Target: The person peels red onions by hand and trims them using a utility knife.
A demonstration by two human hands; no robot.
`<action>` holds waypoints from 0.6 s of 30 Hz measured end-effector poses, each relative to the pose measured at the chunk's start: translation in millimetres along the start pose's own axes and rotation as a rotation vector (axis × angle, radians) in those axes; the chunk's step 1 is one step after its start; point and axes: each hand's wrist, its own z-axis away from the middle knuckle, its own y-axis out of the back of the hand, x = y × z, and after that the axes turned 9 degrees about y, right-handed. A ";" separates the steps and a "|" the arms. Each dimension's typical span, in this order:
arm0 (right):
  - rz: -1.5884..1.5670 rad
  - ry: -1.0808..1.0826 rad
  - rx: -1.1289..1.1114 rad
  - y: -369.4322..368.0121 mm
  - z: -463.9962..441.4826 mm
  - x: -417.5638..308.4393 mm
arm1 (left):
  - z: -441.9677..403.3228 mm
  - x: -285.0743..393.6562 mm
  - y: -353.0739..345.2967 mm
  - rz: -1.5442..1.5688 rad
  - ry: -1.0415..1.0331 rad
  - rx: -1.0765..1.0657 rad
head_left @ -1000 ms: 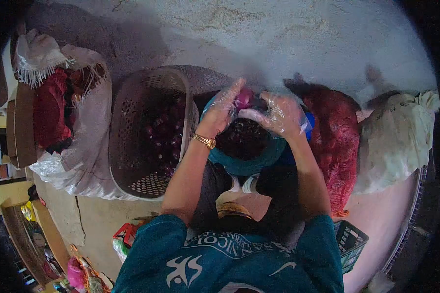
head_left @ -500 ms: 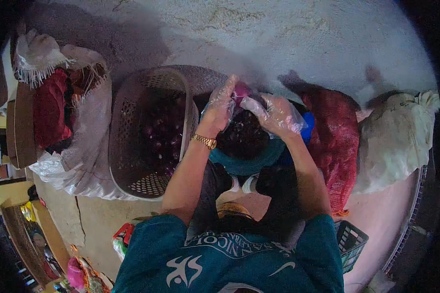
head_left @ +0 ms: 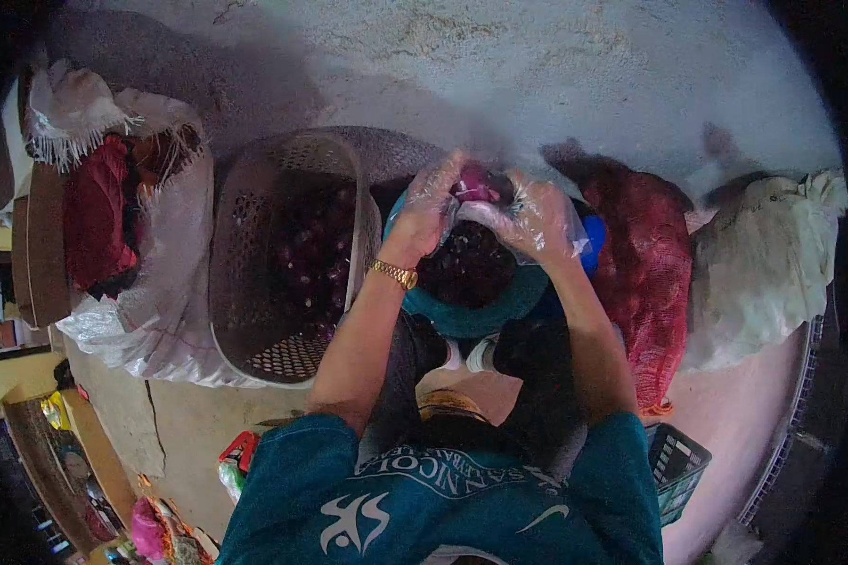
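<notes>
Wall: rough, pale wall [head_left: 575,75] beyond the basin; bare floor [head_left: 735,405] on the near side, R.
Basin: teal basin [head_left: 471,325] btwn the knees, w/ dark purplish pieces [head_left: 466,268] inside – prob. set there for short reach and to catch bits.
Onion: red onion, by its look [head_left: 474,184], held up over the basin's far part, prob. raised for a clear view.
L hand: L hand [head_left: 426,209] in clear plastic, fingers up along the onion's L side, seemingly to steady it; watch [head_left: 395,274] on wrist.
R hand: R hand [head_left: 542,221], also in plastic, curled close on the R, thumb below the onion, prob. as support; can't tell if the dark patch by its fingers is a held thing.
Basket: grey basket [head_left: 221,273] just L of the basin, purple bulbs [head_left: 320,259] inside, handy to the L arm.
Sacks: red mesh sack [head_left: 645,273] R of the basin, whitish sack [head_left: 768,273] farther R, both near the wall, prob. for support.
</notes>
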 end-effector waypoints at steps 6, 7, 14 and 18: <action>-0.051 -0.019 -0.015 0.4 1.8 -1.9 | -9.0 -6.7 11.9 0.035 0.014 -0.030; -0.051 -0.029 -0.028 1.3 1.4 -3.4 | -11.3 -9.1 15.2 0.036 0.015 -0.030; -0.148 -0.022 -0.053 -1.6 2.4 4.6 | -4.3 1.5 17.8 0.029 0.121 -0.003; -0.217 -0.087 -0.108 6.4 -1.3 -2.6 | 0.5 8.4 17.8 -0.044 0.160 -0.099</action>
